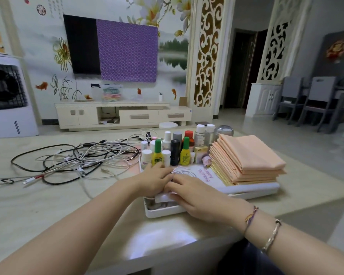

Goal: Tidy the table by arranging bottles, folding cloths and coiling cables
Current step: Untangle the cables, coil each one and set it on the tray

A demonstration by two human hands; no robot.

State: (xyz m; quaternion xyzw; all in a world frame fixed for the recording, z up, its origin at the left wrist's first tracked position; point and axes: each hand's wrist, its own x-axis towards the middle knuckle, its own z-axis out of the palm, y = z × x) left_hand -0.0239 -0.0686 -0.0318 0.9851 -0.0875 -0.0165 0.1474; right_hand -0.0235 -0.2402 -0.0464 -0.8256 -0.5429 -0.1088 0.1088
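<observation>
Here, the white rectangular plastic tray (pixel 252 192) on the pale beige table (pixel 48 205) serves as the landmark. Over the tray's near left part, the person's two bare hands meet. The left hand (pixel 154 180) has its fingers curled down over the thin white cable (pixel 182 170), which loops in a small coil on the tray just beyond the fingertips. The right hand (pixel 194 193) lies palm down beside it, its fingers bent toward the same cable where the two hands touch; whether they actually pinch the cable cannot be told, since the fingertips are hidden against the left hand. The right wrist carries a braided thread band and a silver bangle (pixel 271 236).

At the tray's far left stands a tight cluster of small bottles (pixel 175 148): white ones, two yellow ones with green caps, a black one, a brown one with a red cap, and clear ones with white caps at the back. On the tray's right side rests a neat stack of folded peach-coloured cloths (pixel 248 157), lying just beside the bottles. To the left of the tray, on the bare table, sprawls a loose tangle of black, white and silver cables (pixel 83 159), uncoiled, its nearest strands reaching the tray's left edge.
</observation>
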